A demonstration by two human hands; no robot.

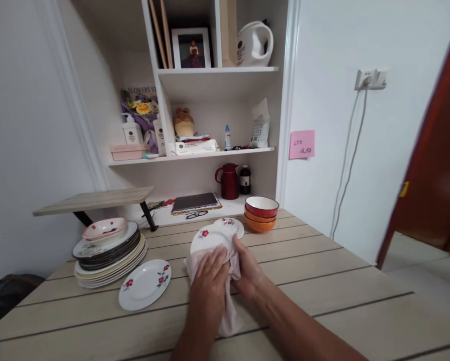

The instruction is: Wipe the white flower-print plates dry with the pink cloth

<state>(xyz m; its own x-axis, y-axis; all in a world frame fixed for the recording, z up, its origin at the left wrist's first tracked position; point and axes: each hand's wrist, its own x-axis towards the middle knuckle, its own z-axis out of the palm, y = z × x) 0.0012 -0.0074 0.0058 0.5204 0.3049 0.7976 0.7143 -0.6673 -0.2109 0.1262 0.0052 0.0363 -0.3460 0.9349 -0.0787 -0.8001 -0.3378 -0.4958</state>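
Note:
My right hand (249, 273) grips the right edge of a white plate (215, 236) with red flowers, which is tilted up above the table. My left hand (208, 281) lies over the plate's near side, its fingers pressing a pale pink cloth (229, 313) against it. The cloth covers the near part of the plate and hangs down between my wrists. Just behind it is another flowered plate (237, 226), partly hidden by the held one. To the left, a third flowered plate (144, 283) lies flat on the table.
A tall stack of plates (110, 263) with a pink-rimmed bowl (104, 228) on top stands at the left of the wooden table (337, 296). Stacked red and orange bowls (261, 220) stand at the back right. Behind are a laptop (194, 201), a red jug (230, 181) and shelves.

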